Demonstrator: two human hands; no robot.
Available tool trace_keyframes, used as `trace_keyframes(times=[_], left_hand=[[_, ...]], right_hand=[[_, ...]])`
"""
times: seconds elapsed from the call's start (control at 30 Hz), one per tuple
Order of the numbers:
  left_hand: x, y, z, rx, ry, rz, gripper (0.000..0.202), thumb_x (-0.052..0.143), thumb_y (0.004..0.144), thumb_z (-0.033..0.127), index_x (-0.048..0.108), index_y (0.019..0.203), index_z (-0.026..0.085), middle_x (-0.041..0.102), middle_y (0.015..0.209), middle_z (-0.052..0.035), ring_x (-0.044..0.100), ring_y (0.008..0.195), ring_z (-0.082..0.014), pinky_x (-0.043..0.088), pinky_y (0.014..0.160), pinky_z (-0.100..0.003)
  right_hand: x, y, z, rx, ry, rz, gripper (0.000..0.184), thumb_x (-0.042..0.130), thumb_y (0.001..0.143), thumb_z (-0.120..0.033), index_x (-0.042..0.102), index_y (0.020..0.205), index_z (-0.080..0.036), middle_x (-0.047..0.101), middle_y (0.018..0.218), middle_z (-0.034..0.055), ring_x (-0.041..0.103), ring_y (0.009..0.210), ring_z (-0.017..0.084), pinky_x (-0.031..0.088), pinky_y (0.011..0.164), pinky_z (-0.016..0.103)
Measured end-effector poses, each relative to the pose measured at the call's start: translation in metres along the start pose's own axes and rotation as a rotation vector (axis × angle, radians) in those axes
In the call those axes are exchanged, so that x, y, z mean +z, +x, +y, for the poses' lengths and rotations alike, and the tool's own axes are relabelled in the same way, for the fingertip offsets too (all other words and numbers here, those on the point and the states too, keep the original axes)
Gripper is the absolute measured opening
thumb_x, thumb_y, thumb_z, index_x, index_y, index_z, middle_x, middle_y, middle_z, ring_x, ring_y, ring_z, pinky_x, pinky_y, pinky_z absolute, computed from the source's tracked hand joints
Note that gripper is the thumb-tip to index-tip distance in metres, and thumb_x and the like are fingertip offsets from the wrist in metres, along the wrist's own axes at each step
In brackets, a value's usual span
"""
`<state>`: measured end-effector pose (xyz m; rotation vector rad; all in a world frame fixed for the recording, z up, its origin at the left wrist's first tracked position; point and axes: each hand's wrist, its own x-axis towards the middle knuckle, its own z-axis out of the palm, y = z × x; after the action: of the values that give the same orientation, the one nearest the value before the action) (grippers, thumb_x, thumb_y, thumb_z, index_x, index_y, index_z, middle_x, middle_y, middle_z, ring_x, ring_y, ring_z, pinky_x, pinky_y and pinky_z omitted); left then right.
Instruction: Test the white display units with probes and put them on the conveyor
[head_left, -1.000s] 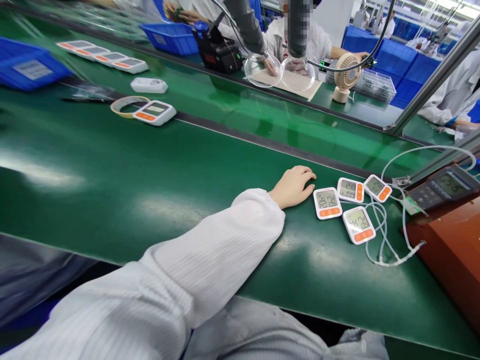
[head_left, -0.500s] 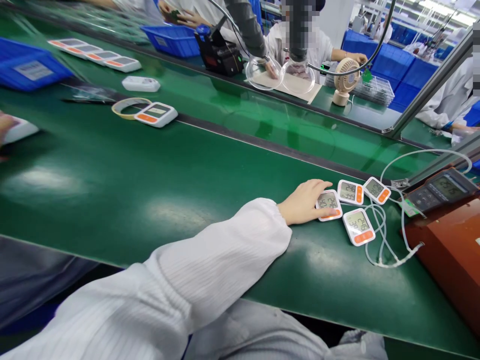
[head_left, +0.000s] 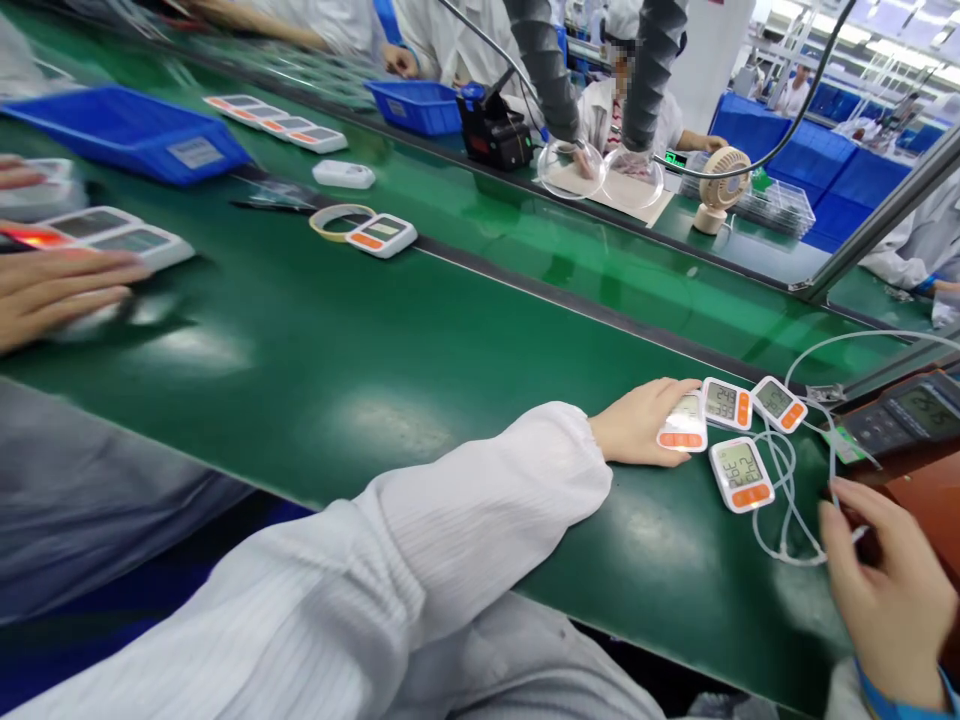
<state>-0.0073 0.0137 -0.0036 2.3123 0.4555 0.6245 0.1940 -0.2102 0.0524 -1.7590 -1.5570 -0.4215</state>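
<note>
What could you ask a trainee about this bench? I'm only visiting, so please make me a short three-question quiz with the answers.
1. How many white displays with orange buttons are in the cluster by the pale tubing, counting the one in the left hand?
2. True or false: the right hand is beside the pale tubing.
3. What sits right against the yellowish ring?
A, a small fan
B, a lone white display
C, an orange box

Key:
1. Four.
2. True.
3. B.
</note>
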Motion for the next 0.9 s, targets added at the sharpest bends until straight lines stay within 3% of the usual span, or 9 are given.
trace_keyframes(times=[0.1, 0.2, 0.3, 0.4, 0.5, 0.63, 0.77, 0.83, 0.9], left_hand=[[0.002, -0.001, 0.001, 0.129, -0.099, 0.142, 0.086, 0.077, 0.07, 0.037, 0.041, 0.146, 0.018, 0.054, 0.136, -0.0155, 0.054, 0.126, -0.029, 0.044, 0.11, -0.044], [0.005, -0.003, 0.005, 0.25, -0.168, 0.193, 0.08, 0.076, 0.074, 0.038, 0.044, 0.145, 0.021, 0.053, 0.137, -0.0143, 0.052, 0.131, -0.0273, 0.043, 0.114, -0.041], [0.008, -0.005, 0.012, 0.316, -0.249, 0.145, 0.077, 0.075, 0.077, 0.036, 0.045, 0.146, 0.02, 0.049, 0.143, -0.0151, 0.048, 0.137, -0.0269, 0.04, 0.117, -0.04], [0.01, -0.008, 0.02, 0.303, -0.346, 0.11, 0.081, 0.078, 0.077, 0.033, 0.043, 0.149, 0.018, 0.046, 0.147, -0.0172, 0.042, 0.143, -0.0285, 0.036, 0.12, -0.041], [0.013, -0.009, 0.028, 0.149, -0.559, 0.096, 0.103, 0.087, 0.067, 0.03, 0.035, 0.155, 0.02, 0.039, 0.155, -0.0184, 0.041, 0.143, -0.0334, 0.039, 0.118, -0.047], [0.017, -0.008, 0.035, -0.191, -1.122, -0.011, 0.131, 0.096, 0.053, 0.024, 0.02, 0.16, 0.032, 0.048, 0.149, -0.0178, 0.066, 0.114, -0.0275, 0.056, 0.093, -0.041], [0.016, -0.005, 0.035, -0.41, -1.443, -0.158, 0.084, 0.099, 0.053, 0.034, 0.063, 0.127, 0.018, 0.072, 0.107, -0.0108, 0.072, 0.088, -0.0169, 0.055, 0.074, -0.024], [0.013, -0.004, 0.033, -0.483, -1.453, -0.238, 0.068, 0.099, 0.052, 0.037, 0.069, 0.108, 0.014, 0.073, 0.095, -0.008, 0.073, 0.08, -0.0153, 0.054, 0.066, -0.021], [0.01, -0.004, 0.031, -0.492, -1.425, -0.265, 0.066, 0.099, 0.051, 0.037, 0.068, 0.105, 0.014, 0.074, 0.09, -0.0061, 0.073, 0.075, -0.0149, 0.054, 0.062, -0.02]], right_hand=[[0.055, 0.035, -0.004, -0.151, 0.086, -0.238, 0.025, 0.053, 0.105, -0.039, 0.067, 0.112, -0.019, 0.07, 0.097, 0.0047, 0.065, 0.079, 0.021, 0.05, 0.069, 0.032], [0.095, 0.048, -0.004, -0.289, 0.144, -0.238, 0.025, 0.047, 0.106, -0.032, 0.066, 0.112, -0.017, 0.07, 0.106, 0.0084, 0.065, 0.094, 0.026, 0.05, 0.082, 0.038], [0.104, 0.042, 0.003, -0.29, 0.23, -0.218, 0.019, 0.049, 0.106, -0.025, 0.066, 0.108, -0.018, 0.069, 0.1, 0.0061, 0.063, 0.09, 0.023, 0.049, 0.08, 0.036], [0.092, 0.037, 0.008, -0.272, 0.248, -0.208, 0.016, 0.051, 0.105, -0.024, 0.067, 0.107, -0.02, 0.068, 0.102, 0.0057, 0.062, 0.093, 0.023, 0.048, 0.082, 0.036], [0.082, 0.039, 0.006, -0.287, 0.247, -0.178, 0.013, 0.054, 0.104, -0.022, 0.067, 0.104, -0.019, 0.068, 0.102, 0.0058, 0.062, 0.094, 0.023, 0.048, 0.084, 0.036], [0.081, 0.042, -0.001, -0.267, 0.242, -0.095, 0.01, 0.057, 0.102, -0.02, 0.067, 0.102, -0.019, 0.069, 0.098, 0.0061, 0.063, 0.091, 0.023, 0.048, 0.083, 0.036], [0.083, 0.04, -0.005, -0.232, 0.233, -0.076, 0.01, 0.058, 0.102, -0.021, 0.067, 0.101, -0.019, 0.069, 0.096, 0.0064, 0.064, 0.091, 0.024, 0.049, 0.081, 0.037], [0.083, 0.039, -0.005, -0.224, 0.248, -0.102, 0.01, 0.058, 0.102, -0.022, 0.068, 0.101, -0.02, 0.07, 0.097, 0.0066, 0.064, 0.091, 0.024, 0.049, 0.081, 0.037], [0.083, 0.038, -0.005, -0.224, 0.258, -0.141, 0.013, 0.056, 0.102, -0.025, 0.068, 0.101, -0.02, 0.07, 0.097, 0.0066, 0.064, 0.09, 0.025, 0.05, 0.082, 0.038]])
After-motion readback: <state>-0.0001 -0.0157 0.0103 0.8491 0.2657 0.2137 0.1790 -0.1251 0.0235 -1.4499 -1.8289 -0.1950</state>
